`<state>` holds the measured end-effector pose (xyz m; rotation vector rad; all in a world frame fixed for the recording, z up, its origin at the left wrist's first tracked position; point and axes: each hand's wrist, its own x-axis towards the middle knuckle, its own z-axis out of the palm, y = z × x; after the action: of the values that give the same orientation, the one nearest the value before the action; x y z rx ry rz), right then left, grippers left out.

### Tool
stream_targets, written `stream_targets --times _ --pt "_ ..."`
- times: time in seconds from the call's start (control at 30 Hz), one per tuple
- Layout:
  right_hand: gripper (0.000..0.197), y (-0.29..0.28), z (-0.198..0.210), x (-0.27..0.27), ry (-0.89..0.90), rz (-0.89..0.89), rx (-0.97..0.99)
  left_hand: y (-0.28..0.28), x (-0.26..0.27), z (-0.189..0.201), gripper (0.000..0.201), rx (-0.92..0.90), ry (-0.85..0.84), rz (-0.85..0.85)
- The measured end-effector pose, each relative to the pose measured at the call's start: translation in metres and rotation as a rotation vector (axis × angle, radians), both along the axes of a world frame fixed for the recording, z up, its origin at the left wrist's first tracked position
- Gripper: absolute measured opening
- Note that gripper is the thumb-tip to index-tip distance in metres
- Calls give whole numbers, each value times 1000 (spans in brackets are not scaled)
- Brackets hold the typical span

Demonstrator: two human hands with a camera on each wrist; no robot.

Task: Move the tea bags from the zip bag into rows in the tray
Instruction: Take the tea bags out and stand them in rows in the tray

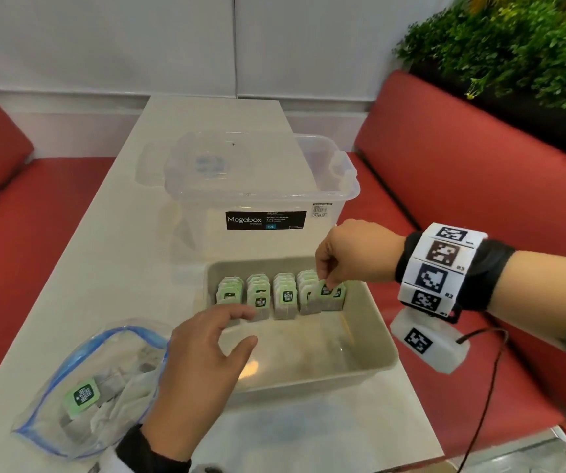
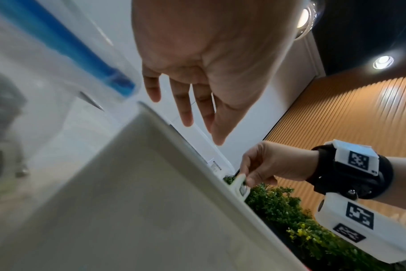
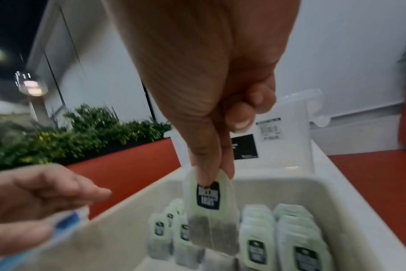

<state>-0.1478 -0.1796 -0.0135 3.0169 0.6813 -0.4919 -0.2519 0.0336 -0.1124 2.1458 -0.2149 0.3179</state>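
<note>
Right hand (image 1: 349, 254) pinches a tea bag (image 3: 209, 210) over the tray (image 1: 370, 336); left hand (image 1: 203, 363) hovers relaxed, seemingly empty.

Tray (image 1: 370, 367) matt grey plastic; zip bag (image 1: 52, 397) glossy clear plastic; tea bags (image 1: 286, 298) paper.

My tray (image 1: 377, 353) is plain beige-grey. The tea bags (image 1: 286, 297) show pale green tags with black labels and white lettering over grey-brown pouches. The zip bag (image 1: 80, 380) is clear with a blue seal strip. The box (image 1: 261, 199) behind is clear, wearing a black label with white print. Sofas (image 1: 472, 186) run red, the table (image 1: 121, 233) off-white, the plants (image 1: 513, 46) green. My wristband (image 1: 442, 268) carries black-and-white square codes.
</note>
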Motion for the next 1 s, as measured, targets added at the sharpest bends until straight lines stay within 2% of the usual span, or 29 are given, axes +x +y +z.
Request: stream_targets --times 0.17,0.3,0.5,0.6,0.73,1.0 --pt "12 -6 -34 19 66 18 -244 9 0 -14 34 233 -22 47" --pt "16 -7 -53 30 115 34 -346 12 -3 -16 18 345 -46 16" --pt "12 -6 -64 44 106 17 -449 13 1 -21 19 365 -19 9" --pt "14 -5 -69 49 101 -16 -475 13 2 -21 31 368 -1 16" --pt "15 -3 -73 51 72 -17 -490 14 1 -20 19 346 -9 28" --pt "10 -1 -76 53 75 -5 -530 16 3 -20 19 324 -2 32"
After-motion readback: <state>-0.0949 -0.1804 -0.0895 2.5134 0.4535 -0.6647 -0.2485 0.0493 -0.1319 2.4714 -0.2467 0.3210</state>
